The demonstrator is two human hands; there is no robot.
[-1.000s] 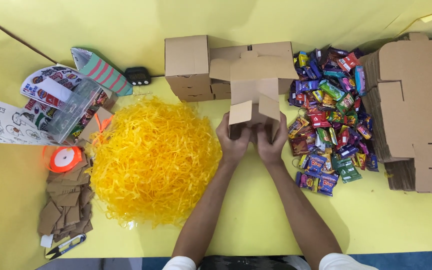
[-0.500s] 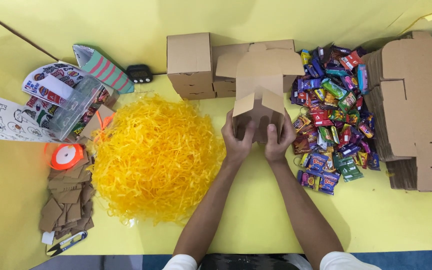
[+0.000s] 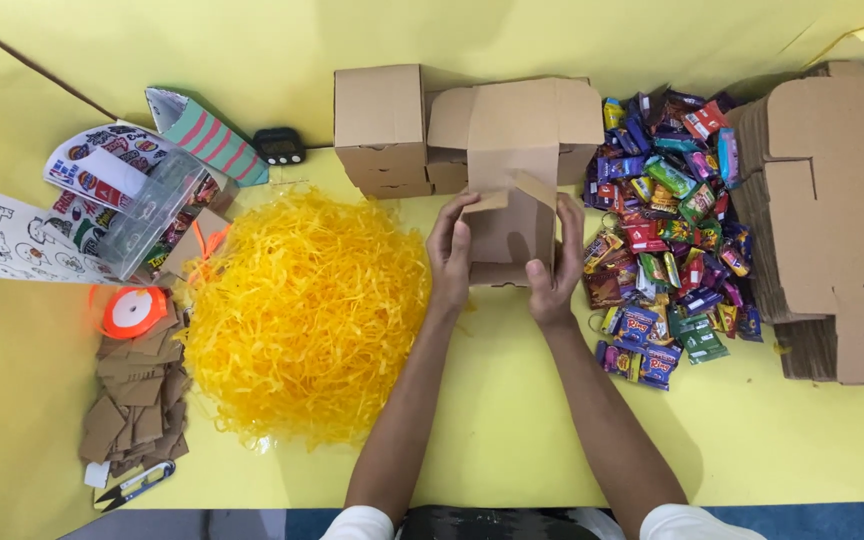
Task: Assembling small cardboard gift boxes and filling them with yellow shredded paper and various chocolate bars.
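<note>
Head view shows the half-folded cardboard box (image 3: 507, 235) standing between my hands, long axis running away from me. My left hand (image 3: 449, 255) presses its left wall with the fingers together; my right hand (image 3: 555, 270) clasps the right wall, equally near.

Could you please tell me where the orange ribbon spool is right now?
In the head view, the orange ribbon spool lies at the table's left side, just left of the yellow shredded paper and above the brown card pieces.
</note>
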